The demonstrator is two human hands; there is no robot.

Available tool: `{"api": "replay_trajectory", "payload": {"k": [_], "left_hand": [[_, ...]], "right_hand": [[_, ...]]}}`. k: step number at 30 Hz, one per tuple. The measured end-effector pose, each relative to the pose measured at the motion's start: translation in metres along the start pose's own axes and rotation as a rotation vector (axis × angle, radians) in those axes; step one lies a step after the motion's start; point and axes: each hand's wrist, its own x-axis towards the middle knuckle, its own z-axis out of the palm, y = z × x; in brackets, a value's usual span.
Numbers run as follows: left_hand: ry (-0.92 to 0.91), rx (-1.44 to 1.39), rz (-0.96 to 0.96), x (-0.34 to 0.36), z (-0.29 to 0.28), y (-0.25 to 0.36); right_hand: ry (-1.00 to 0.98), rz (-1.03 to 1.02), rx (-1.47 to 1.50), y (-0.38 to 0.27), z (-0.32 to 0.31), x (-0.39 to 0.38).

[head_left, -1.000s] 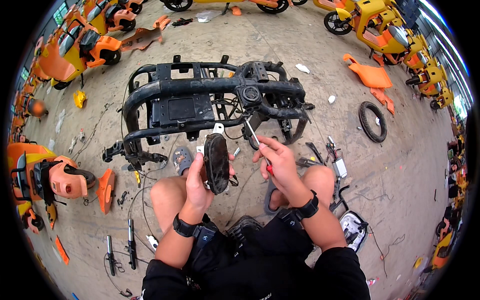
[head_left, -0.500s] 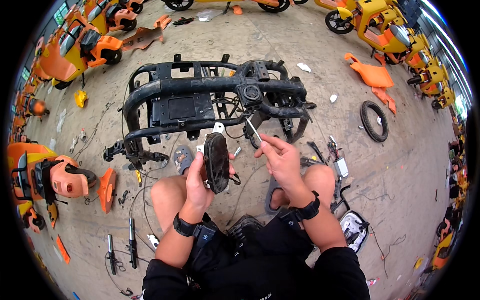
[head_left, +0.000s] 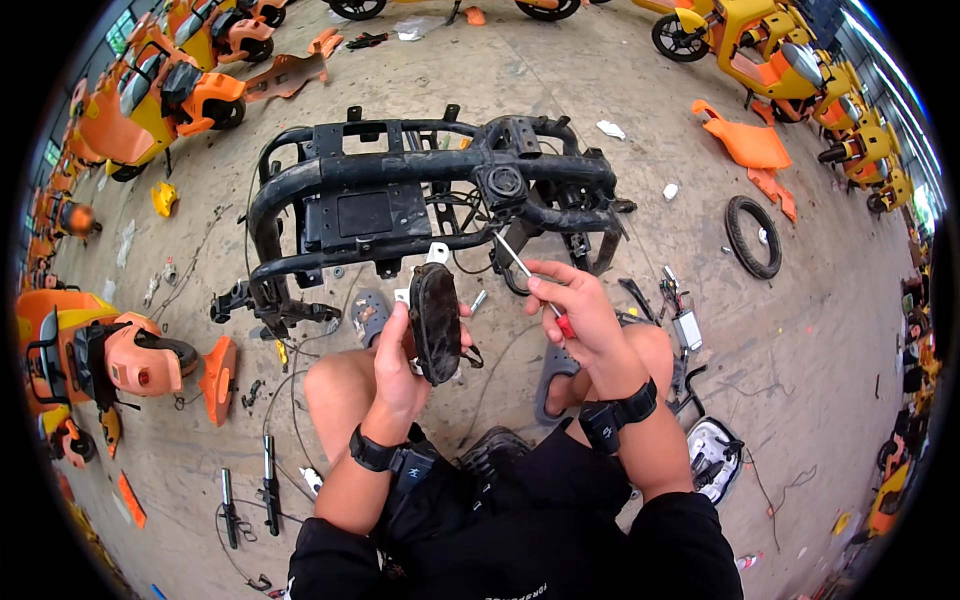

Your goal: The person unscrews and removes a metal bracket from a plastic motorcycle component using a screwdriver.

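Observation:
My left hand (head_left: 397,378) is closed around a dark oval, dusty part with a black rim (head_left: 436,325), held upright between my knees. A white metal bracket (head_left: 438,254) shows behind its top end, and a short black cable loops out at its right side. In my right hand (head_left: 592,320) is a screwdriver (head_left: 513,256), its thin shaft slanting up and left, apart from the oval part. Its red handle shows below my fingers. Beyond both hands a black tubular scooter frame (head_left: 370,177) lies on the floor; the shaft's tip overlaps its near tube in view, and contact I cannot tell.
Orange and yellow scooters (head_left: 140,355) stand at left, far and right. A tyre (head_left: 753,237) and an orange panel (head_left: 745,140) lie at right. Two shock absorbers (head_left: 270,485) rest at lower left; a white-and-black housing (head_left: 714,460) sits at lower right. Cables trail across the floor.
My right hand has rolled and shifted slightly right, so the screwdriver's red handle now shows below the fingers. My left hand keeps the oval part nearly in place.

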Motion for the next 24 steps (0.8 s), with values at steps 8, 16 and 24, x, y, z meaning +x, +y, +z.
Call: {"api": "replay_trajectory", "payload": {"k": [8, 16, 24], "left_hand": [[-0.032, -0.051, 0.025, 0.0, -0.003, 0.001], [-0.038, -0.037, 0.019, 0.0, -0.003, -0.001], [-0.033, -0.034, 0.008, 0.001, 0.001, -0.003]], "right_hand": [[0.059, -0.169, -0.375, 0.005, 0.005, -0.005], [0.021, -0.129, -0.155, 0.001, -0.02, 0.001], [0.03, -0.185, -0.286, 0.011, -0.005, 0.001]]}}
